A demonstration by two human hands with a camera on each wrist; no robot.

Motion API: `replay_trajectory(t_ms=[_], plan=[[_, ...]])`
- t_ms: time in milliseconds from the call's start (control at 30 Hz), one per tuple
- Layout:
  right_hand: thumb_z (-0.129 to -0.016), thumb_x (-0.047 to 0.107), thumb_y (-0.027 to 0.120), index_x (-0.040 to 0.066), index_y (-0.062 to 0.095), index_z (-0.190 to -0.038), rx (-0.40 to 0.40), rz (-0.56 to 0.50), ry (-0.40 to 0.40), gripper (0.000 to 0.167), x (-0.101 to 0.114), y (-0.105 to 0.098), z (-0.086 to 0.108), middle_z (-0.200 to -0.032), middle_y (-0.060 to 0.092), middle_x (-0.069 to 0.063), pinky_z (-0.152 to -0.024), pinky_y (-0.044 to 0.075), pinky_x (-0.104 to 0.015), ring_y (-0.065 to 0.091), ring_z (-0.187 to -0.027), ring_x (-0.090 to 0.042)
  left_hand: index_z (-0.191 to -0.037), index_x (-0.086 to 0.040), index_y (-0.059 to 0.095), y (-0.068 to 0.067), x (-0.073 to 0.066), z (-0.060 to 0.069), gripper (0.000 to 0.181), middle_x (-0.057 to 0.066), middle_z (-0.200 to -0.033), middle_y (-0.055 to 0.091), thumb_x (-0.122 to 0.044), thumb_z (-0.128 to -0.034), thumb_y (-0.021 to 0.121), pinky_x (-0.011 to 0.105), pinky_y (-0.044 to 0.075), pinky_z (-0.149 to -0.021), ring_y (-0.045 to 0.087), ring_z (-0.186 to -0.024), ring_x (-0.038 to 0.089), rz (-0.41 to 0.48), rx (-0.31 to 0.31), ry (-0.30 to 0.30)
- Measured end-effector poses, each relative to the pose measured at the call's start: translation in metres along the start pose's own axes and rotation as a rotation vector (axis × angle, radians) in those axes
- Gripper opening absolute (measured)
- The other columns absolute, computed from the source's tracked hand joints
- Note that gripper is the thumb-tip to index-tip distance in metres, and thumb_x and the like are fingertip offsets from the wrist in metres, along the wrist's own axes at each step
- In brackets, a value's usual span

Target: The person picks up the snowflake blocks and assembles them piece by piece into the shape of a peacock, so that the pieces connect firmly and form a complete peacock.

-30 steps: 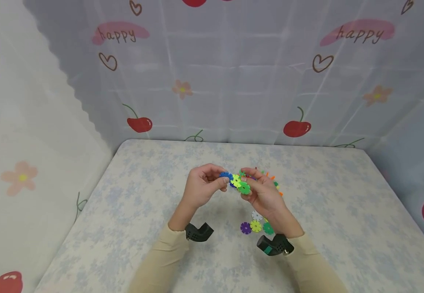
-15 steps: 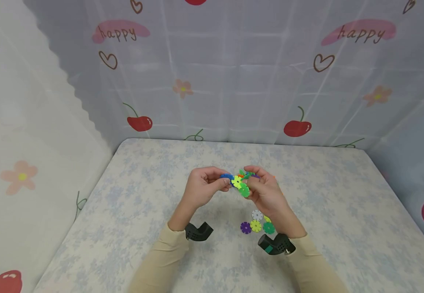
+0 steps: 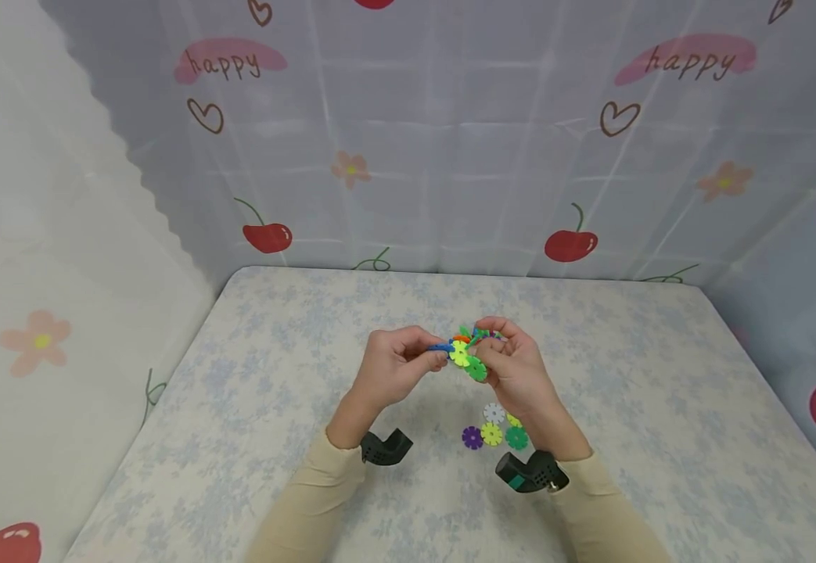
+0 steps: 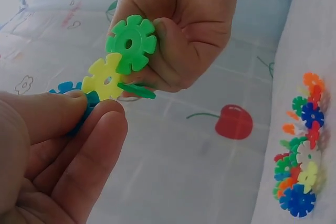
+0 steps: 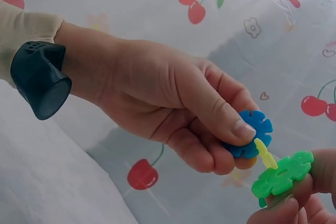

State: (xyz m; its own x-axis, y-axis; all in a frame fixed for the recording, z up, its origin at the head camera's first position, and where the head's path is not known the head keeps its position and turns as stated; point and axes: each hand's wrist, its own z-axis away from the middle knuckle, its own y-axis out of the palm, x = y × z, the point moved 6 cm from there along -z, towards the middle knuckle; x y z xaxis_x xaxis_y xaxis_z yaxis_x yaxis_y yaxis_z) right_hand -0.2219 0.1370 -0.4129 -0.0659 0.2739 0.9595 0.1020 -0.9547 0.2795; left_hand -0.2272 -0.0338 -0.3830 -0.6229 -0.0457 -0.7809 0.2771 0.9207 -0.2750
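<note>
Pinches a blue disc (image 5: 261, 123) in the left hand (image 3: 395, 369), half hidden by the grip. Grips a green disc (image 4: 139, 48) in the right hand (image 3: 518, 374), cut off in the right wrist view. Holds a yellow disc (image 4: 98, 80) between both. On the table (image 3: 295, 360), 4 loose discs (image 3: 491, 428), a 5th disc (image 3: 514, 420) partly hidden, and a pile (image 4: 308, 153), hard to count.

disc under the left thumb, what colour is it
Blue disc, clearest in the right wrist view.

Note, in head view, a loose yellow disc (image 3: 512, 420) partly hidden behind the right hand (image 3: 516, 363); in left wrist view, the left hand (image 4: 58, 153) cropped at left.
</note>
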Motion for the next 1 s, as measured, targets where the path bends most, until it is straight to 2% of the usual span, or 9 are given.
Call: replay_trajectory(t_ms=[100, 200, 333, 433, 600, 700, 767, 833, 1000], plan=[[-0.098, -0.007, 0.051, 0.009, 0.050, -0.115, -0.008, 0.013, -0.029, 0.024, 0.002, -0.001, 0.002, -0.064, 0.050, 0.010, -0.053, 0.032, -0.021, 0.041, -0.059, -0.005, -0.093, 0.005, 0.076, 0.001, -0.002, 0.000, 0.006, 0.018, -0.081, 0.076, 0.005, -0.0897, 0.072, 0.026, 0.061, -0.063, 0.073, -0.066, 0.019, -0.065, 0.004, 0.036], [-0.097, -0.009, 0.052, 0.009, 0.051, -0.115, -0.008, 0.011, -0.055, 0.025, 0.003, -0.001, 0.004, -0.065, 0.052, 0.010, -0.053, 0.033, -0.021, 0.040, -0.056, -0.006, -0.093, 0.004, 0.076, 0.002, -0.001, 0.000, 0.006, 0.017, -0.080, 0.076, 0.005, -0.0896, 0.072, 0.025, 0.060, -0.062, 0.073, -0.065, 0.020, -0.076, 0.011, 0.064], [-0.097, -0.009, 0.051, 0.009, 0.051, -0.116, 0.008, -0.023, -0.065, 0.026, 0.005, 0.001, 0.006, -0.068, 0.055, 0.009, -0.054, 0.037, -0.019, 0.043, -0.057, -0.006, -0.092, 0.010, 0.074, 0.005, 0.002, 0.000, 0.006, 0.025, -0.081, 0.074, 0.011, -0.0884, 0.069, 0.031, 0.063, -0.064, 0.075, -0.067, 0.022, 0.050, 0.004, 0.060], [-0.098, -0.008, 0.050, 0.011, 0.052, -0.115, 0.022, -0.054, -0.063, 0.026, 0.005, 0.002, 0.006, -0.069, 0.056, 0.010, -0.055, 0.041, -0.018, 0.044, -0.059, -0.006, -0.093, 0.014, 0.071, 0.007, 0.003, 0.000, 0.007, 0.031, -0.084, 0.072, 0.016, -0.0873, 0.067, 0.036, 0.064, -0.066, 0.076, -0.070, 0.017, 0.148, -0.010, 0.044], [-0.098, -0.006, 0.050, 0.016, 0.054, -0.110, 0.023, -0.100, -0.065, 0.025, 0.004, 0.003, 0.007, -0.072, 0.059, 0.011, -0.057, 0.046, -0.016, 0.049, -0.061, -0.004, -0.094, 0.017, 0.069, 0.009, 0.004, 0.000, 0.007, 0.035, -0.087, 0.071, 0.016, -0.0882, 0.066, 0.036, 0.065, -0.069, 0.074, -0.075, 0.001, 0.204, -0.012, 0.002], [-0.098, -0.007, 0.050, 0.015, 0.052, -0.111, 0.020, -0.111, -0.066, 0.025, 0.006, 0.004, 0.008, -0.069, 0.058, 0.010, -0.056, 0.046, -0.016, 0.049, -0.059, -0.005, -0.095, 0.020, 0.068, 0.008, 0.007, 0.000, 0.008, 0.040, -0.089, 0.068, 0.015, -0.0892, 0.065, 0.035, 0.065, -0.071, 0.072, -0.078, -0.003, 0.271, 0.013, -0.051], [-0.097, -0.007, 0.050, 0.013, 0.048, -0.113, 0.008, -0.086, -0.063, 0.026, 0.007, 0.006, 0.008, -0.065, 0.051, 0.010, -0.055, 0.043, -0.017, 0.044, -0.057, -0.006, -0.096, 0.021, 0.067, 0.007, 0.009, 0.000, 0.009, 0.042, -0.090, 0.067, 0.014, -0.0896, 0.065, 0.033, 0.064, -0.073, 0.072, -0.078, -0.003, 0.294, 0.021, -0.075], [-0.098, -0.008, 0.049, 0.013, 0.044, -0.114, -0.008, -0.069, -0.058, 0.027, 0.009, 0.007, 0.008, -0.062, 0.046, 0.009, -0.055, 0.040, -0.018, 0.040, -0.055, -0.006, -0.099, 0.019, 0.068, 0.004, 0.010, 0.000, 0.011, 0.041, -0.093, 0.067, 0.012, -0.0902, 0.066, 0.030, 0.064, -0.075, 0.072, -0.080, -0.002, 0.274, 0.012, -0.088], [-0.098, -0.008, 0.049, 0.016, 0.039, -0.112, -0.065, -0.033, -0.050, 0.030, 0.009, 0.006, 0.005, -0.059, 0.038, 0.008, -0.053, 0.032, -0.021, 0.033, -0.055, -0.008, -0.100, 0.009, 0.074, -0.004, 0.008, 0.000, 0.011, 0.028, -0.094, 0.073, 0.007, -0.0899, 0.069, 0.025, 0.061, -0.072, 0.071, -0.079, 0.005, 0.086, -0.077, -0.051]])
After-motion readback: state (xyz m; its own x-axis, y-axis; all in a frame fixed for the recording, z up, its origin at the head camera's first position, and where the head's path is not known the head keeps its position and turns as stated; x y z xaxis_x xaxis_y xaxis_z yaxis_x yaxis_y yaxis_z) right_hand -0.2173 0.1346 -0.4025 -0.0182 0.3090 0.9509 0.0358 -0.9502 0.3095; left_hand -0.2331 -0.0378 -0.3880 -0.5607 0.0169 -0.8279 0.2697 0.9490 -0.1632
